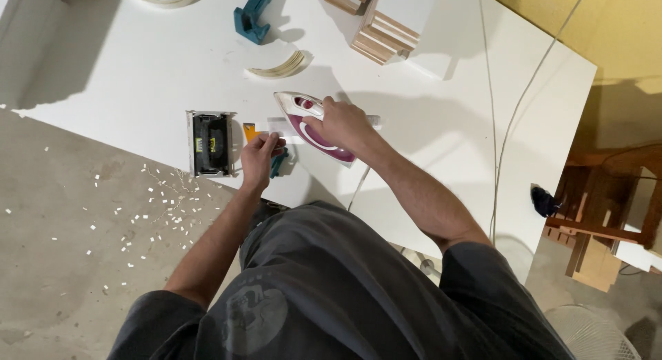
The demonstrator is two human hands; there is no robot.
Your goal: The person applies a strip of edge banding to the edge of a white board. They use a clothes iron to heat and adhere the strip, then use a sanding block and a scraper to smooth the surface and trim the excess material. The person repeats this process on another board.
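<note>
Right hand, grip closed over the handle of a white and purple clothes iron, soleplate down on a narrow white strip on the table. Iron's long axis runs diagonally, nose pointing up-left, away from that grip. Left hand pinches the strip's near end flat, apparently to steady it; a teal tool lies under this grip.

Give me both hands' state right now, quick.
Left hand: closed, pinching the end of a thin white strip on the white table.
Right hand: closed on the handle of the white-and-purple clothes iron.
</note>
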